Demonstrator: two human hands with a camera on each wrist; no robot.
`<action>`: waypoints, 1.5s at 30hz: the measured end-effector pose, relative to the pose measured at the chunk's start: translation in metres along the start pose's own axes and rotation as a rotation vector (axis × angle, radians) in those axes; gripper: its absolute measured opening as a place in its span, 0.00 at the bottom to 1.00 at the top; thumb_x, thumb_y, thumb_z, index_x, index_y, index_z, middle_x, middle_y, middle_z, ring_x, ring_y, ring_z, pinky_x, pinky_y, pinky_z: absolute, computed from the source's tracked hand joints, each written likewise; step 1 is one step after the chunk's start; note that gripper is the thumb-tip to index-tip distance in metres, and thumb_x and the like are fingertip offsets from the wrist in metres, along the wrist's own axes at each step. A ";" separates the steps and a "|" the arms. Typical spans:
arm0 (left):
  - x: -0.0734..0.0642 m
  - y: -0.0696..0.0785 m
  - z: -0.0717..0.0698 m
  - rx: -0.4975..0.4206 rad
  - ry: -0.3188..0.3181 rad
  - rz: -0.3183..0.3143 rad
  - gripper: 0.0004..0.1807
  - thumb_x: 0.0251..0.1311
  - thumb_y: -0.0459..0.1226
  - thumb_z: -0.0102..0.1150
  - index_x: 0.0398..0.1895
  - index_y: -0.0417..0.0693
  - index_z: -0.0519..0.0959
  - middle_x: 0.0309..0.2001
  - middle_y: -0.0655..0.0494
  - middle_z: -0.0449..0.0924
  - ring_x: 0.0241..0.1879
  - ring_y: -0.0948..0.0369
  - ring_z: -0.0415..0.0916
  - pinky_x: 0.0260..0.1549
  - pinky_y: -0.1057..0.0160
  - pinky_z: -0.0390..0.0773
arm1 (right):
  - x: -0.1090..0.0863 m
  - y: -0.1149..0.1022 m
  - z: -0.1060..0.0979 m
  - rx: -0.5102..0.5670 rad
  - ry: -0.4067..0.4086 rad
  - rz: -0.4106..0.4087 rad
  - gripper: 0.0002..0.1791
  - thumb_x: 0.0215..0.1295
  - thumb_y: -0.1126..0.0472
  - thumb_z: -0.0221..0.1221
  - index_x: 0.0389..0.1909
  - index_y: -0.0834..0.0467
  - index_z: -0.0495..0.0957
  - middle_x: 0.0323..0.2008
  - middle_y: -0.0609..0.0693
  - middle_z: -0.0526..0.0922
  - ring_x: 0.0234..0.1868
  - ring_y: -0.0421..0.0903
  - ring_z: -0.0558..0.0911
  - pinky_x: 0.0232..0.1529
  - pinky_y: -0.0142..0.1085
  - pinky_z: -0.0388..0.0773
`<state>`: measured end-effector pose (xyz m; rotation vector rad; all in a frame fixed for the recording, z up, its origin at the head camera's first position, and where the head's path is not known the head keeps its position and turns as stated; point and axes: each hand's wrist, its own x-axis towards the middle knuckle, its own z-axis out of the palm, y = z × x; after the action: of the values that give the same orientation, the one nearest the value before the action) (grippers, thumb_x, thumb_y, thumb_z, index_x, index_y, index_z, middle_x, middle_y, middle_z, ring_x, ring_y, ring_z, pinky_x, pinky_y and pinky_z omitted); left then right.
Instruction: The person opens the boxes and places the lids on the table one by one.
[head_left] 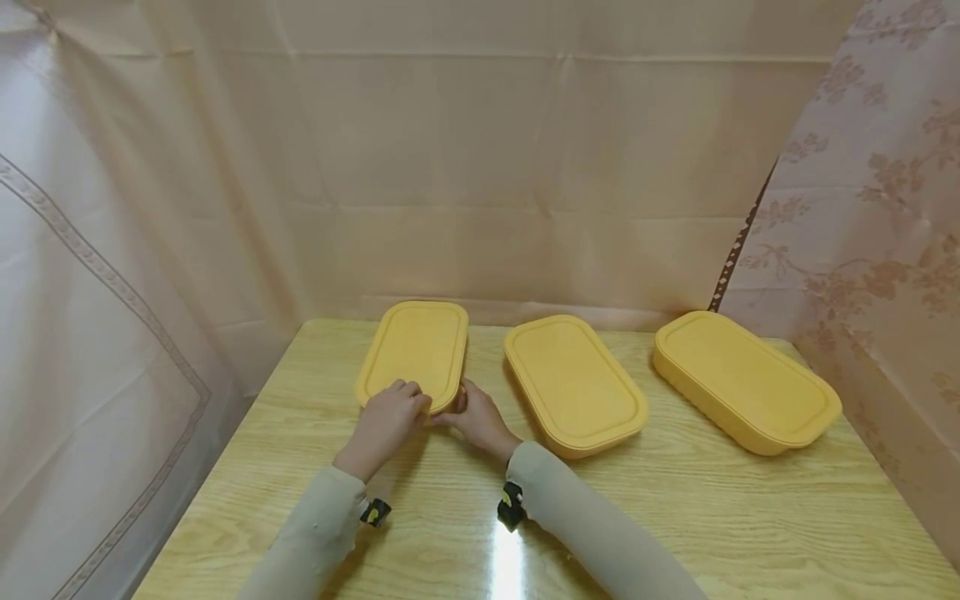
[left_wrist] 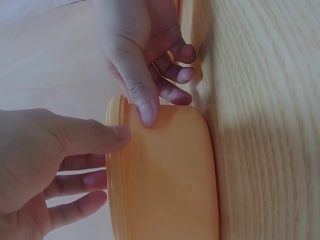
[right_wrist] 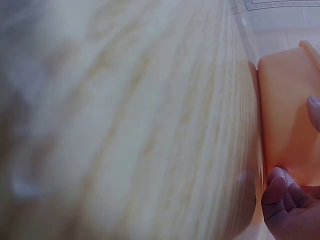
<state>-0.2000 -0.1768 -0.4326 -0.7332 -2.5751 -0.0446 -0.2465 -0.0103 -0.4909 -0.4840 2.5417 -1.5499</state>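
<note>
A yellow lidded plastic box [head_left: 416, 342] lies flat at the left of the table, both hands at its near end. My left hand [head_left: 390, 425] pinches the edge of its lid [left_wrist: 116, 170]. In the left wrist view the thumb bears on the rim while the fingers reach over the top. My right hand [head_left: 480, 421] grips the near right corner, its thumb against the box's orange-looking side wall [left_wrist: 170, 175] and the other fingers round the corner. Low on that wall, the right fingertips [right_wrist: 276, 187] show near the tabletop in the right wrist view.
Two more yellow lidded boxes stand to the right, a middle box [head_left: 573, 379] close beside my right forearm and a far right box [head_left: 746, 379]. The wood-grain table [head_left: 450, 533] backs onto a beige cloth [head_left: 480, 167]. A flowered cloth [head_left: 885, 208] hangs on the right.
</note>
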 end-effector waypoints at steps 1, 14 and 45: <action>0.000 0.000 0.000 0.000 0.000 -0.003 0.08 0.46 0.31 0.74 0.26 0.48 0.83 0.28 0.57 0.79 0.28 0.61 0.73 0.24 0.66 0.75 | 0.000 0.000 0.000 -0.003 0.002 0.002 0.36 0.52 0.53 0.72 0.61 0.59 0.70 0.56 0.57 0.80 0.56 0.50 0.79 0.55 0.44 0.76; -0.001 0.000 -0.001 -0.027 -0.016 -0.050 0.09 0.45 0.31 0.74 0.28 0.50 0.84 0.30 0.58 0.79 0.30 0.60 0.74 0.23 0.65 0.76 | 0.001 0.003 0.003 -0.036 0.037 -0.020 0.40 0.52 0.53 0.72 0.64 0.61 0.68 0.55 0.60 0.80 0.55 0.51 0.79 0.53 0.44 0.77; -0.006 -0.004 -0.004 -0.002 0.093 -0.087 0.14 0.50 0.32 0.72 0.42 0.44 0.83 0.39 0.54 0.83 0.39 0.55 0.79 0.31 0.59 0.82 | 0.000 -0.005 0.000 0.019 -0.017 0.032 0.43 0.53 0.50 0.71 0.66 0.61 0.65 0.29 0.49 0.76 0.28 0.40 0.72 0.27 0.29 0.69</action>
<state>-0.1959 -0.1843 -0.4318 -0.6051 -2.5167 -0.1060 -0.2458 -0.0119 -0.4867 -0.4502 2.5072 -1.5513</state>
